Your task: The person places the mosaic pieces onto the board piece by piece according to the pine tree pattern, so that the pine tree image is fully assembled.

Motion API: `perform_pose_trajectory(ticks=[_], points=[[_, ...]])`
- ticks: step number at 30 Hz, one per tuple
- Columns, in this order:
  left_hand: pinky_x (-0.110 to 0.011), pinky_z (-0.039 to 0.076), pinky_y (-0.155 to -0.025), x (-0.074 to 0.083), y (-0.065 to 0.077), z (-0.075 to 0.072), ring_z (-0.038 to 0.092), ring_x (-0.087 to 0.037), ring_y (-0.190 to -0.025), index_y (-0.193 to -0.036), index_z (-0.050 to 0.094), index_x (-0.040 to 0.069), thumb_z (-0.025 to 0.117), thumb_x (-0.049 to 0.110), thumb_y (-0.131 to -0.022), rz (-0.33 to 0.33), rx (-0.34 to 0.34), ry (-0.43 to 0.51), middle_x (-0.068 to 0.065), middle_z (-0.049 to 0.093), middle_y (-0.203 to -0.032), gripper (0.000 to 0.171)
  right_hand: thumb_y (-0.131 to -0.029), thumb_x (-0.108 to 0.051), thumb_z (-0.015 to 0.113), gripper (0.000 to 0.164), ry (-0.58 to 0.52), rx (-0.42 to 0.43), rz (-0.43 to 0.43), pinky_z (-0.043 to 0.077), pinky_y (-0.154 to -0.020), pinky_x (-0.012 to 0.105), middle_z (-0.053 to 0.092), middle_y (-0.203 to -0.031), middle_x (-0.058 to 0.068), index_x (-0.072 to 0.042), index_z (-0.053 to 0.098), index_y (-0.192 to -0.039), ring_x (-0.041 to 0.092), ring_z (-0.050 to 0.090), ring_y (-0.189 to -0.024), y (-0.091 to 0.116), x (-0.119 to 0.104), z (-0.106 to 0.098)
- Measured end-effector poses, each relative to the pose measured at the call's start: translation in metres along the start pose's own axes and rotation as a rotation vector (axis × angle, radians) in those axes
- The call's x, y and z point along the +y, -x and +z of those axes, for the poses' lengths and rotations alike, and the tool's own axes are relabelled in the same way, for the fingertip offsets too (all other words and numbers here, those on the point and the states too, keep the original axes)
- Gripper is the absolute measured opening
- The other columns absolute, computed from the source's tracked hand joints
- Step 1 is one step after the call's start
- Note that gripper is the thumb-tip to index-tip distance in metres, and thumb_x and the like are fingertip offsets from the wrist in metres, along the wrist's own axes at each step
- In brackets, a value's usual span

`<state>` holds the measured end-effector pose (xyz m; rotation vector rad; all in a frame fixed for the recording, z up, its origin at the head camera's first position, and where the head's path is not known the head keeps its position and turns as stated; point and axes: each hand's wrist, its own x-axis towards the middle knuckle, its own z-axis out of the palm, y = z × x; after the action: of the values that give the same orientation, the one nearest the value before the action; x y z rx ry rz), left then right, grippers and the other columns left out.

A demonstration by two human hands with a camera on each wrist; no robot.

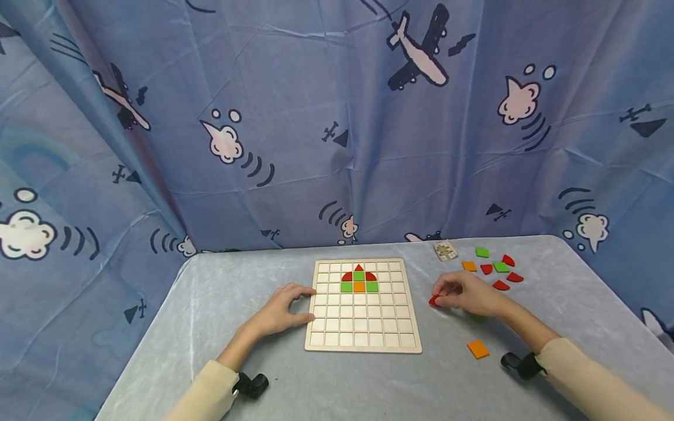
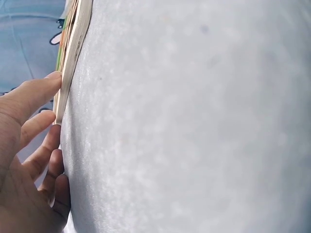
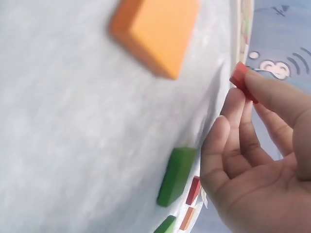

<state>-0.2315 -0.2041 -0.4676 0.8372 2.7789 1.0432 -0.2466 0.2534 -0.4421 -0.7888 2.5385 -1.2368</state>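
Note:
A wooden grid board [image 1: 363, 349] lies on the grey-covered table, with red, green and orange tiles set in its upper squares. Among them are an orange square tile [image 1: 359, 287] and a red triangle tile [image 1: 359, 268]. My left hand [image 1: 279, 310] touches the board's left edge with thumb and fingers spread; in the left wrist view the fingertips rest against the board's side [image 2: 73, 58]. To the right of the board, my right hand [image 1: 466, 293] pinches a small red tile [image 3: 240, 76] between thumb and fingers. Its full outline is partly covered by the fingers.
Loose red, green and orange tiles lie at the back right, such as a green tile [image 1: 482, 252] and a red tile [image 1: 515, 277]. A small patterned card [image 1: 445, 251] is behind them. An orange square [image 1: 478, 349] lies nearer. A patterned blue curtain [image 1: 295, 117] hangs behind the table.

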Motion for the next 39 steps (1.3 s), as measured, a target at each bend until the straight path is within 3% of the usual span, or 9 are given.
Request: perform_pose_trajectory(ticks=[12, 19, 26, 30, 34, 39], points=[[-0.051, 0.043, -0.097, 0.0, 0.001, 0.001, 0.055, -0.029, -0.113, -0.135, 0.062, 0.008, 0.081, 0.024, -0.09, -0.004, 0.002, 0.008, -0.007, 0.06, -0.129, 0.052, -0.094, -0.012, 0.075, 0.022, -0.253, 0.069, 0.122, 0.059, -0.077, 0.039, 0.064, -0.098, 0.017, 0.003, 0.067, -0.108, 0.036, 0.068, -0.089, 0.0, -0.008, -0.007], [-0.051, 0.043, -0.097, 0.001, 0.001, 0.0, 0.055, -0.029, -0.113, -0.135, 0.062, 0.007, 0.081, 0.024, -0.09, 0.002, 0.0, 0.011, -0.008, 0.059, -0.129, 0.052, -0.092, -0.018, 0.078, 0.026, -0.216, 0.114, 0.124, 0.057, -0.079, 0.034, 0.067, -0.105, 0.013, -0.003, 0.07, -0.111, 0.034, 0.059, -0.101, -0.006, -0.013, -0.001], [-0.049, 0.045, -0.097, -0.001, 0.0, 0.001, 0.056, -0.028, -0.114, -0.135, 0.063, 0.008, 0.081, 0.025, -0.09, 0.008, 0.003, 0.0, -0.008, 0.06, -0.129, 0.052, -0.093, -0.016, 0.077, 0.036, -0.286, 0.111, 0.115, 0.056, -0.083, 0.037, 0.066, -0.11, 0.015, 0.005, 0.067, -0.12, 0.032, 0.064, -0.1, -0.022, -0.027, 0.012], [-0.049, 0.044, -0.097, -0.002, 0.0, 0.001, 0.055, -0.028, -0.114, -0.135, 0.063, 0.008, 0.081, 0.026, -0.09, 0.004, 0.005, 0.001, -0.007, 0.06, -0.129, 0.052, -0.093, -0.02, 0.077, 0.035, -0.256, 0.122, 0.121, 0.055, -0.083, 0.038, 0.068, -0.11, 0.011, 0.001, 0.07, -0.121, 0.028, 0.064, -0.101, -0.034, -0.035, 0.021], [-0.05, 0.044, -0.097, -0.002, 0.0, 0.002, 0.055, -0.029, -0.114, -0.135, 0.063, 0.009, 0.081, 0.026, -0.09, 0.003, 0.008, 0.001, -0.007, 0.06, -0.129, 0.052, -0.093, -0.018, 0.077, 0.034, -0.254, 0.128, 0.079, 0.055, -0.082, 0.044, 0.07, -0.106, 0.011, 0.002, 0.07, -0.119, 0.031, 0.064, -0.096, -0.045, -0.041, 0.029], [-0.05, 0.044, -0.097, -0.002, 0.0, 0.002, 0.056, -0.029, -0.113, -0.135, 0.063, 0.009, 0.081, 0.025, -0.09, 0.009, 0.01, -0.005, -0.007, 0.06, -0.129, 0.051, -0.092, -0.013, 0.078, 0.035, -0.352, 0.123, 0.064, 0.057, -0.082, 0.051, 0.073, -0.101, 0.016, 0.007, 0.067, -0.118, 0.041, 0.068, -0.094, -0.057, -0.043, 0.04]])
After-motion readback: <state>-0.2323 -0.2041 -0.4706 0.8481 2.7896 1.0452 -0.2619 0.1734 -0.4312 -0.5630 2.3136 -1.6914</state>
